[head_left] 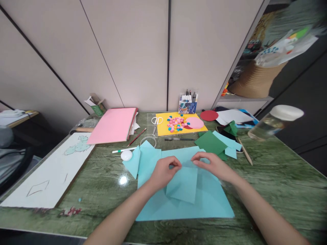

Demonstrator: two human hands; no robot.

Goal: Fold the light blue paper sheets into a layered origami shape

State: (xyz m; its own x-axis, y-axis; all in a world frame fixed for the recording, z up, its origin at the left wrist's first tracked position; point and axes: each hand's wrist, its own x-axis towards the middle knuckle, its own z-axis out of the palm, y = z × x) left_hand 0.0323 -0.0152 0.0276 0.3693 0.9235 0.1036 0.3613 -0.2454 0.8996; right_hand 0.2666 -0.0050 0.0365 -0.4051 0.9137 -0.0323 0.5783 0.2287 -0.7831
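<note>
Both hands pinch the top edge of a small light-blue paper piece (182, 185), which hangs over a larger light-blue sheet (217, 204) on the table. My left hand (165, 171) is closed at its upper left corner, thumb and index fingertips together. Across from it, my right hand (212, 164) is closed at the upper right corner. More light-blue paper (150, 161) lies left of my left hand, beside a folded piece (133, 163) and a white oval object (126, 155). Dark green paper (211, 143) is beyond my right hand.
White scissors (157, 120) and a yellow sheet (161, 128) with pink and blue bits lie at the back. A pink folder (113, 125) and a white drawing board (55, 173) are left. At the right stand a clear bottle (270, 126) and a lying wooden stick (245, 151).
</note>
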